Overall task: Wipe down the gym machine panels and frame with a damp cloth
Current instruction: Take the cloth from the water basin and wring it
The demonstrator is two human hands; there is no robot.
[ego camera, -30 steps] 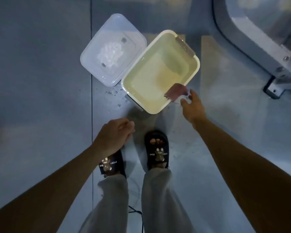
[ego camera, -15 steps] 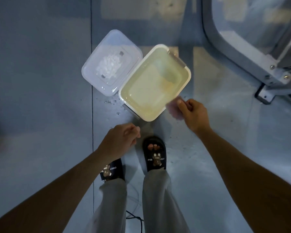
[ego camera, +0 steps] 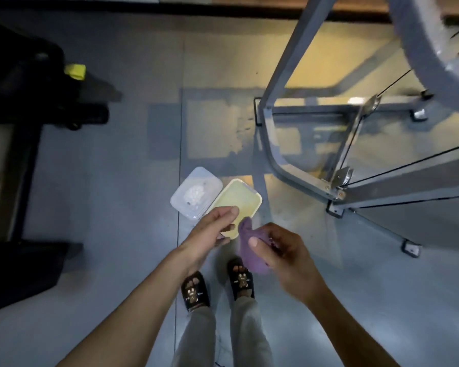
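**Cloth in hand above the tub**

While the person stands on the grey floor (ego camera: 104, 207), the purple cloth (ego camera: 249, 250) hangs from the right hand (ego camera: 284, 258), whose thumb and curled fingers (ego camera: 257, 243) pinch it near its upper end (the lower part droops toward the feet). Just to its left, the left hand (ego camera: 212, 229) is held out with the fingers (ego camera: 229, 211) nearly straight and relaxed; whether their tips touch the cloth cannot be told. Both hands are in front of the near edge of a cream tub (ego camera: 243, 200) holding pale liquid, which sits on the floor. Touching the tub's left side is a clear plastic lid (ego camera: 194, 194) with something white on it. Below the hands, two feet in black slippers (ego camera: 194, 290) stand side by side. To the right and behind rises the grey gym machine frame (ego camera: 284, 83), with thin cables (ego camera: 398, 168) and bolted feet. At far left stands dark equipment (ego camera: 24, 107) carrying a small yellow tag (ego camera: 76, 71).
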